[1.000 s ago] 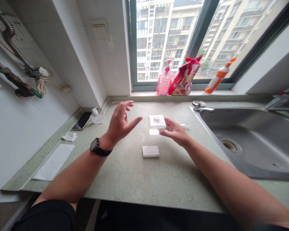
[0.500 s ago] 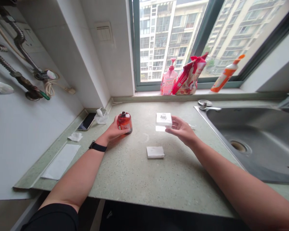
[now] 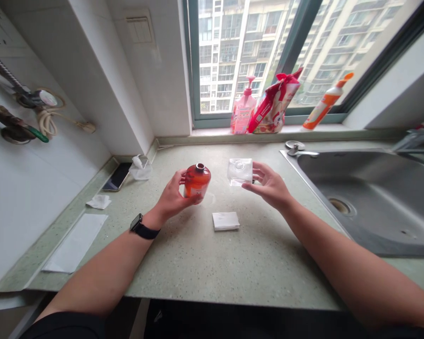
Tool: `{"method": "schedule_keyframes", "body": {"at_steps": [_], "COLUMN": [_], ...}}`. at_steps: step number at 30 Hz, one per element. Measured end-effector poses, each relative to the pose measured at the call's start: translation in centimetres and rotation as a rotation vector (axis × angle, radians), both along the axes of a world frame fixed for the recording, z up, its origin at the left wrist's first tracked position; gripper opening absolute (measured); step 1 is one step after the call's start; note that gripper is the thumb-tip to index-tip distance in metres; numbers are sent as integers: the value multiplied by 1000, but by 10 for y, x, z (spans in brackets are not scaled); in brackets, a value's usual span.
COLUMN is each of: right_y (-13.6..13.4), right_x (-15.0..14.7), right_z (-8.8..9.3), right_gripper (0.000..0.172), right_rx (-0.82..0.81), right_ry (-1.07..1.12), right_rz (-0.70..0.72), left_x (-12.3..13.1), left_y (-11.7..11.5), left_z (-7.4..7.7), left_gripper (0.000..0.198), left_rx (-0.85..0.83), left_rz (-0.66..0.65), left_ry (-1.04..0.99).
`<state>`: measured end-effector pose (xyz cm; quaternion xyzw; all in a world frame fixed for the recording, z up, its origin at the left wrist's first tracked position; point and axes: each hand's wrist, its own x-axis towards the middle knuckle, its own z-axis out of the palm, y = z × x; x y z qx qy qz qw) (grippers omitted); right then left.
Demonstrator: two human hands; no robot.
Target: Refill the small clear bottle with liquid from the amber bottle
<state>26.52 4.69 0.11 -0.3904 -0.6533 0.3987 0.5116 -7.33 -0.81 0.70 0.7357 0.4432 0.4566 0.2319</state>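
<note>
My left hand point(image 3: 172, 197) is wrapped round a small red-orange bottle point(image 3: 197, 181) with an open neck, held a little above the green speckled counter point(image 3: 205, 263). A black watch sits on that wrist. To its right, my right hand point(image 3: 270, 185) grips a clear square container point(image 3: 240, 171) by its right side, also lifted off the counter. The bottle and the container are a short gap apart. A small white flat box point(image 3: 225, 221) lies on the counter below and between the two hands.
A steel sink point(image 3: 367, 197) fills the right. On the sill stand a pink pump bottle point(image 3: 243, 113), a red bag point(image 3: 273, 106) and an orange bottle point(image 3: 325, 103). At the left lie a phone point(image 3: 118, 177), a clear cup point(image 3: 140, 168), tissue point(image 3: 99, 201) and white paper point(image 3: 76, 242).
My left hand, open and empty a second ago, closed on the red bottle by the left wall side and carried it up and right toward the clear container. The right hand lifted the container slightly.
</note>
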Motion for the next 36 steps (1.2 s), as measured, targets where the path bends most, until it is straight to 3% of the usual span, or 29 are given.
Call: {"method": "schedule_keyframes", "body": {"at_steps": [12,19,36], "right_y": [-9,-14,-18], "right_x": [7,1,3], "right_z": [13,15,18], "right_gripper": [71,68,73], "right_rx": [355,560,741], "right_ry": [-283,-391,-591], "right_rz": [-112,-162,-213], "left_x": [22,24,27], "left_y": [-14,-15,-15], "left_z": [-1,-2,-4], "left_gripper": [75,77,81], "left_rx": [238,249,253], "left_rz": [70,119,140], "left_ry": [237,349,408]}}
